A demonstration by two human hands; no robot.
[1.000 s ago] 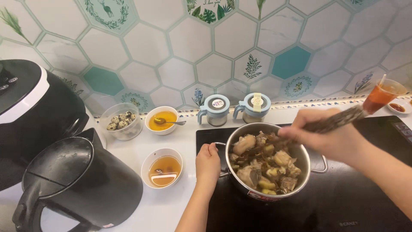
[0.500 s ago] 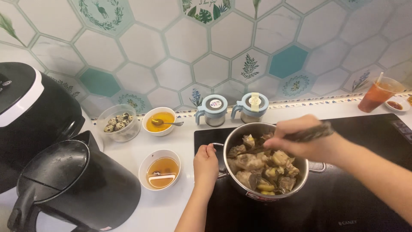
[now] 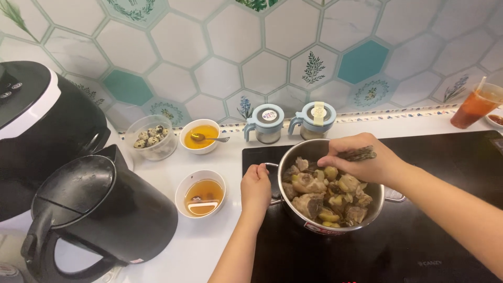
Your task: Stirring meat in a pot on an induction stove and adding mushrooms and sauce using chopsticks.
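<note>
A steel pot (image 3: pixel 306 222) full of brown meat chunks and pale green pieces stands on the black cooktop (image 3: pixel 419 230). My left hand (image 3: pixel 256 186) grips the pot's left handle. My right hand (image 3: pixel 362 160) hovers over the pot's far rim, closed around dark patterned chopsticks (image 3: pixel 361 154) whose ends point down into the food (image 3: pixel 325 191).
A black kettle (image 3: pixel 99 209) and a black cooker (image 3: pixel 36 126) stand at the left. Two white bowls of amber sauce (image 3: pixel 202 191) (image 3: pixel 199 136), a clear tub of speckled eggs (image 3: pixel 151 137), two lidded jars (image 3: pixel 268 123) (image 3: pixel 317 119) and an orange drink (image 3: pixel 474 107) sit along the tiled wall.
My right hand has swung in from the right with the chopsticks and lowered them over the pot. My left hand has stayed on the handle.
</note>
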